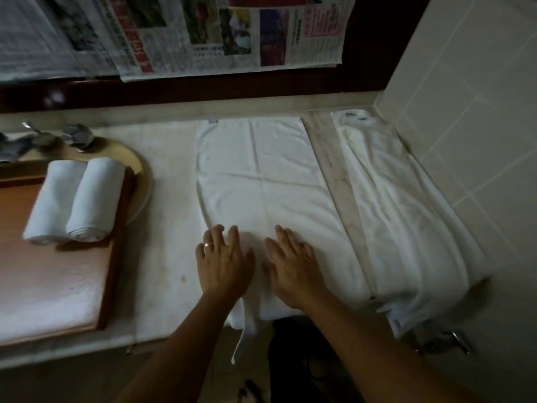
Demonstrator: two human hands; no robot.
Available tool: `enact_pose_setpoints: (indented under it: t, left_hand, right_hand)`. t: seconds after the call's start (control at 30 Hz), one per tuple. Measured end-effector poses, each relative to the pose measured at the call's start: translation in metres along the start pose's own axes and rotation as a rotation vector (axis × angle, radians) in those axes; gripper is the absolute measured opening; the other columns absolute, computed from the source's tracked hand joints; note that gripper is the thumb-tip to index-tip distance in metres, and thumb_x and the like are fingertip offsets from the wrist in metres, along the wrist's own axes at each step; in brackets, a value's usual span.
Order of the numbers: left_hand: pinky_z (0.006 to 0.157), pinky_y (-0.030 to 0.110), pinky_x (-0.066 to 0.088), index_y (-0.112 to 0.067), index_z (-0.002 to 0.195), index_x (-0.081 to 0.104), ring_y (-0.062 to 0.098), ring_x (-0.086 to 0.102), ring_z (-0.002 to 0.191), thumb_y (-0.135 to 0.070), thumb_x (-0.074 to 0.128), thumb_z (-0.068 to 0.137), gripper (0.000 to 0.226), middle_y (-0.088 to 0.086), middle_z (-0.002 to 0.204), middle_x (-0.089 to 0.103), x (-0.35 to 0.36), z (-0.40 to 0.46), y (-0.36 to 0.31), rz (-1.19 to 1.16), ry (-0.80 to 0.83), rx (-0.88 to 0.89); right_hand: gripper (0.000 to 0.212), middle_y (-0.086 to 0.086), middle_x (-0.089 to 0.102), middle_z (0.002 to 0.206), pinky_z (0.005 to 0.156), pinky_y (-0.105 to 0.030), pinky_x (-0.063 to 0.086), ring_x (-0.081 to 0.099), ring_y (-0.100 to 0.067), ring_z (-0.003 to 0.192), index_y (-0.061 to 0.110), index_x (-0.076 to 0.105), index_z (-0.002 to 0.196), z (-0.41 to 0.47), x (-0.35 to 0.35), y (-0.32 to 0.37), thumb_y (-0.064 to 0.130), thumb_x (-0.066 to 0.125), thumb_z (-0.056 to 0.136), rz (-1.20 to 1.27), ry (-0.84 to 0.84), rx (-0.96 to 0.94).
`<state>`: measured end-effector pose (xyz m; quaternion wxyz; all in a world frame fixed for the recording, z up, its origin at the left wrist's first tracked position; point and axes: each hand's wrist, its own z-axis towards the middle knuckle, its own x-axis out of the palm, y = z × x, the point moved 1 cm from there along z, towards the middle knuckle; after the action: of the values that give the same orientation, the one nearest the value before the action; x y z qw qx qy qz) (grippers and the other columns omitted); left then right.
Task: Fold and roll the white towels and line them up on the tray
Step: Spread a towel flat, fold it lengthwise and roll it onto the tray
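— White cloth is spread in the middle of the frame: a flat towel (pixel 263 181) is laid lengthwise on the pale desk (pixel 168 175), with its near end draped over the front edge.

— And how are the hands placed?

— Both are laid palm-down on the near part of that towel, side by side and slightly apart. The left hand (pixel 222 258) is seen with its fingers (pixel 217 232) straight and spread; a ring is worn on one of them. The right hand (pixel 292 261) is likewise flattened, fingers (pixel 283 235) extended. Nothing is gripped by either; the cloth is only pressed.

— Where are the finished ones?

— Two rolled towels (pixel 77 200) are lined up touching each other at the far end of a wooden tray (pixel 62 274), at the left of the frame. The tray is set partly over a round basin (pixel 139 167), behind which a metal tap (pixel 77 136) can be made out.

— Anything at the right?

— A stack of unfolded towels (pixel 406 210) is piled against the tiled wall (pixel 476 91), separated from the flat towel by a bare strip of desk. Newspaper sheets (pixel 203 33) are fixed across the upper part of the frame.
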<state>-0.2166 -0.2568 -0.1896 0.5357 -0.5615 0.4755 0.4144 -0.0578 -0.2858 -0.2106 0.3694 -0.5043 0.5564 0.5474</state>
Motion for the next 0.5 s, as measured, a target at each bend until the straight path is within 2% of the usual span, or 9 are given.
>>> enact_pose_setpoints:
  t: [0.07,0.17,0.23,0.33,0.4,0.5]
  left_hand:
    - [0.097,0.041,0.040,-0.018,0.130,0.046,0.030,0.044,0.119,-0.053,0.049,0.092,0.052,0.010,0.132,0.045,-0.006,-0.027,0.008,-0.023,-0.013,-0.071]
    - [0.083,0.039,0.052,-0.018,0.109,0.052,0.025,0.059,0.093,-0.048,0.046,0.093,0.035,0.003,0.108,0.055,-0.006,-0.051,0.014,-0.103,0.115,-0.153]
    - [0.075,0.039,0.056,-0.017,0.098,0.055,0.025,0.064,0.080,-0.045,0.046,0.094,0.029,0.002,0.097,0.058,-0.009,-0.060,0.015,-0.166,0.157,-0.171]
    - [0.069,0.036,0.058,-0.016,0.089,0.054,0.020,0.063,0.072,-0.036,0.048,0.096,0.021,0.000,0.086,0.060,-0.012,-0.065,0.022,-0.220,0.142,-0.151]
    - [0.067,0.038,0.060,-0.015,0.087,0.057,0.018,0.064,0.070,-0.029,0.051,0.097,0.018,0.000,0.083,0.063,-0.014,-0.068,0.034,-0.409,0.166,-0.172]
    - [0.058,0.043,0.062,-0.006,0.092,0.061,0.030,0.070,0.074,-0.021,0.057,0.097,0.016,0.014,0.090,0.068,-0.020,-0.075,0.062,-0.939,0.219,-0.433]
  right_hand:
    - [0.062,-0.007,0.024,0.162,0.113,-0.052,0.029,0.023,-0.027,0.149,0.025,0.037,0.150,0.005,0.011,0.015,0.053,0.022,0.097,-0.006,0.000,0.024]
    - [0.061,-0.006,0.029,0.161,0.109,-0.051,0.031,0.027,-0.027,0.147,0.026,0.039,0.151,0.005,0.021,0.021,0.052,0.026,0.097,-0.034,-0.039,0.072]
    - [0.062,-0.005,0.025,0.162,0.109,-0.050,0.029,0.024,-0.026,0.148,0.026,0.036,0.152,0.005,0.022,0.021,0.053,0.025,0.097,-0.058,-0.060,0.068]
    - [0.064,-0.004,0.020,0.164,0.111,-0.050,0.027,0.020,-0.025,0.149,0.027,0.031,0.154,0.006,0.020,0.022,0.054,0.020,0.097,-0.090,-0.058,0.072]
    - [0.064,-0.004,0.020,0.164,0.111,-0.050,0.028,0.020,-0.025,0.149,0.027,0.030,0.154,0.005,0.020,0.023,0.054,0.019,0.097,-0.094,-0.046,0.080]
    - [0.064,-0.003,0.023,0.163,0.109,-0.050,0.030,0.023,-0.025,0.148,0.028,0.034,0.152,0.005,0.020,0.024,0.055,0.021,0.095,-0.098,-0.043,0.091]
